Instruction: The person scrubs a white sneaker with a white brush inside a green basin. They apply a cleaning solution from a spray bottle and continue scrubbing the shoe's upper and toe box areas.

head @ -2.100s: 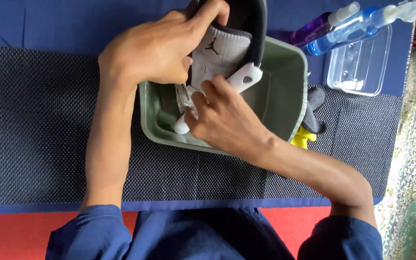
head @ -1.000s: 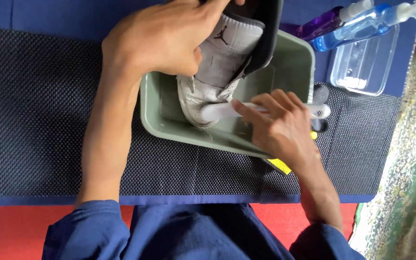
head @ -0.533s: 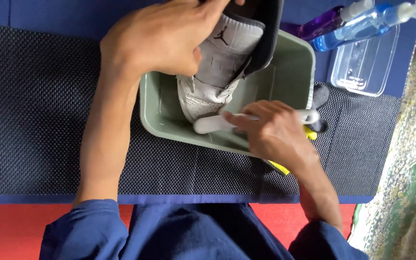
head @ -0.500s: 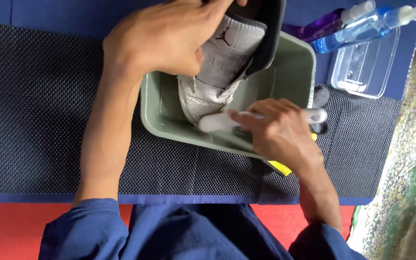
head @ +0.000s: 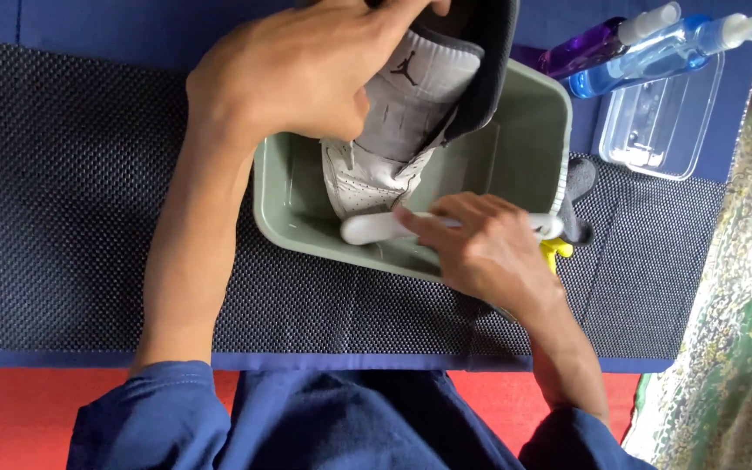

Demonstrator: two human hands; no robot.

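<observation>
A grey and black sneaker (head: 393, 130) stands toe-down in a grey-green plastic tub (head: 533, 130). My left hand (head: 293, 74) grips the sneaker from above, near its collar and tongue. My right hand (head: 485, 252) holds a white-handled brush (head: 376, 228) lying across the tub, its head against the sneaker's toe. The brush's far end pokes out past my fingers at the tub's right wall.
The tub sits on a dark mesh mat (head: 63, 200) over a blue cloth. At the back right are a purple bottle (head: 585, 50), a blue spray bottle (head: 654, 57) and a clear plastic box (head: 663, 122). A yellow item (head: 555, 252) and a black item (head: 578, 187) lie beside the tub.
My right hand moved from the sneaker's side down to the tub's front, bringing the brush flat across the toe. My left hand kept its hold on the sneaker.
</observation>
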